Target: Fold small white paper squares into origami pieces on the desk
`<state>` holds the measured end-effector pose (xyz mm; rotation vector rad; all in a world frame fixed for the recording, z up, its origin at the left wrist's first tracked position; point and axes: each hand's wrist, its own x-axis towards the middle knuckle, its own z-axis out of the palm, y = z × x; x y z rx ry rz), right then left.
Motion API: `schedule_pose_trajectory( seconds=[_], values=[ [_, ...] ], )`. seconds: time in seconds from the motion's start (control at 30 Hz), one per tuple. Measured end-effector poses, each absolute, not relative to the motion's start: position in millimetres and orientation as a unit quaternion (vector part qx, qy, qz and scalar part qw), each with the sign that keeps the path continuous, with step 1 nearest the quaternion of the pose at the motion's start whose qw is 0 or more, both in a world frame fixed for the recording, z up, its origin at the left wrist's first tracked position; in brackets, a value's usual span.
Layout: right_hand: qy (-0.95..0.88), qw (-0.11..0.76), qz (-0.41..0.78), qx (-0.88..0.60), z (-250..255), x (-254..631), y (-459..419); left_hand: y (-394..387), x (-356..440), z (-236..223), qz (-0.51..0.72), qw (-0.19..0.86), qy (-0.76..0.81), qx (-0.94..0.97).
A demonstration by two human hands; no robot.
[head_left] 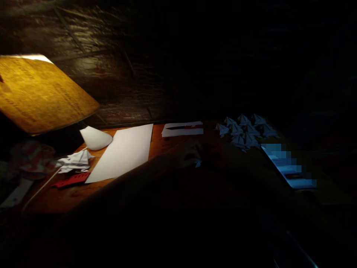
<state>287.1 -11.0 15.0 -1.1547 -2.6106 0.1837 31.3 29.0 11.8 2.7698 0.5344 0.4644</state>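
The left hand (188,153) had its fingers closed on a small folded paper (198,163) over the middle of the table (158,145). The right hand (219,152) was just beside it (too dark to tell whether it gripped anything). Beyond them a knife (182,127) lay on white paper slips (181,133); folded paper shapes (235,128) and a lit screen (287,167) lay to the right, a large sheet (122,152) to the left.
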Motion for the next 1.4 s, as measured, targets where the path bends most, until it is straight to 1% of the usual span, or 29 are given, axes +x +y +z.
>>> schedule_pose_trajectory(
  seconds=[0.17, 0.27, 0.3, 0.37, 0.47, 0.57, 0.63, 0.77, 0.87, 0.97, 1.07, 1.2, 1.4],
  values=[
    [-0.898, 0.066, 0.084, -0.427, 32.2, 275.2, -3.6, 25.9, 41.8, 15.1, 0.125, 0.066, 0.219, 0.965],
    [-0.903, 0.048, 0.097, -0.415, 35.4, 267.2, 9.1, 27.0, 43.6, 9.7, 0.143, 0.084, 0.247, 0.955],
    [-0.906, 0.052, 0.113, -0.405, 34.0, 266.7, 13.8, 26.9, 43.0, 8.1, 0.151, 0.101, 0.258, 0.949],
    [-0.9, 0.094, 0.132, -0.403, 28.3, 269.7, 21.9, 25.3, 40.9, 6.3, 0.155, 0.13, 0.265, 0.943],
    [-0.892, 0.146, 0.163, -0.395, 15.8, 279.0, 27.9, 21.2, 38.3, 6.5, 0.165, 0.132, 0.259, 0.942],
    [-0.888, 0.214, 0.208, -0.348, 4.1, 283.9, 28.4, 19.7, 37.7, 6.2, 0.176, 0.13, 0.257, 0.941],
    [-0.891, 0.235, 0.21, -0.326, -1.1, 283.3, 28.0, 20.3, 37.8, 5.1, 0.188, 0.14, 0.256, 0.938],
    [-0.892, 0.237, 0.205, -0.325, -3.2, 281.0, 27.0, 19.4, 36.5, 6.0, 0.229, 0.151, 0.255, 0.927],
    [-0.89, 0.249, 0.22, -0.313, -0.7, 280.6, 25.0, 16.6, 34.3, 10.8, 0.258, 0.129, 0.265, 0.92],
    [-0.888, 0.263, 0.191, -0.325, 3.3, 277.7, 22.0, 15.1, 32.9, 15.2, 0.269, 0.113, 0.267, 0.919],
    [-0.887, 0.259, 0.157, -0.349, 8.6, 273.8, 18.7, 15.7, 33.2, 16.3, 0.272, 0.115, 0.263, 0.919],
    [-0.884, 0.254, 0.158, -0.358, 14.2, 273.8, 15.8, 16.9, 33.2, 14.2, 0.272, 0.116, 0.269, 0.917],
    [-0.885, 0.24, 0.124, -0.38, 10.9, 277.8, 17.8, 18.3, 33.6, 8.6, 0.227, 0.086, 0.277, 0.93]
  ],
)
